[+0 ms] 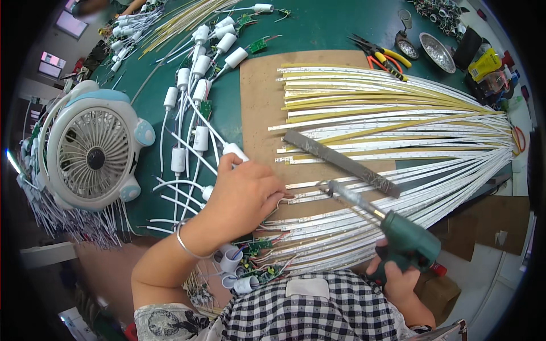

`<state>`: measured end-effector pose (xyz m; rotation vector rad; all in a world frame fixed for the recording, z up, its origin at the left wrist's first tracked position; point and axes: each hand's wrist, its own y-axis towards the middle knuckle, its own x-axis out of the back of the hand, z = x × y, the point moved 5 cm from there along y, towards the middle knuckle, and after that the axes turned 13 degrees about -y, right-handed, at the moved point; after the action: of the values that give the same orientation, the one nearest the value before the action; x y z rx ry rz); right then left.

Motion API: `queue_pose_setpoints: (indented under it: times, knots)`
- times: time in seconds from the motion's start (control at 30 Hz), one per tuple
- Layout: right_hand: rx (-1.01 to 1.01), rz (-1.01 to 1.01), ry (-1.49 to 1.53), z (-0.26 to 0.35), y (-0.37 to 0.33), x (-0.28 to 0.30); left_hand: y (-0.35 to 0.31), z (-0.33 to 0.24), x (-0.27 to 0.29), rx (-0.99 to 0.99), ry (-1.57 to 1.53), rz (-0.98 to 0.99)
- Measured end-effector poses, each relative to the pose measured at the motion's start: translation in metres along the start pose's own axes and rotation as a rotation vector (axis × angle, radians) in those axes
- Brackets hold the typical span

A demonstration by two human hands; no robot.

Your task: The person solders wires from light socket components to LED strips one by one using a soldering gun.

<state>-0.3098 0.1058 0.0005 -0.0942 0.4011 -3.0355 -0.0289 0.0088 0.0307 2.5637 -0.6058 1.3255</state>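
Note:
My left hand [244, 190] is closed, its fingertips pinching thin wires [282, 199] at the end of a white LED strip [318, 194]. A white plastic cylinder with a cable [234, 151] sticks out beyond its knuckles; how far the hand grips it is hidden. My right hand [398, 278] is wrapped round the handle of a green soldering gun [410, 241]. The gun's metal tip points left, over the strip ends close to my left fingers. A dark flat bar [341, 162] lies slantwise across the fanned white and yellow strips.
A white and blue fan [94, 153] stands at the left. White cylinders with cables and green circuit boards [200, 67] lie behind my left hand, others [245, 284] near my apron. Pliers [392, 59], a metal dish [437, 52] and a yellow packet [484, 65] are at the far right.

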Motion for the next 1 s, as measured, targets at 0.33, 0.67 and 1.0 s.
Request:
queue_pose_setpoints:
  times: [0.33, 0.67, 1.0]
  knots:
    - [-0.015, 0.136, -0.042, 0.001, -0.001, -0.006, 0.003, -0.002, -0.001, 0.014, 0.040, -0.013]
    - [0.036, 0.192, -0.079, 0.007, 0.009, -0.017, 0.008, 0.007, 0.005, -0.036, 0.039, -0.067]
    - [0.136, 0.297, -0.246, 0.018, 0.017, -0.027, 0.010, 0.004, 0.001, -0.090, 0.089, -0.026]
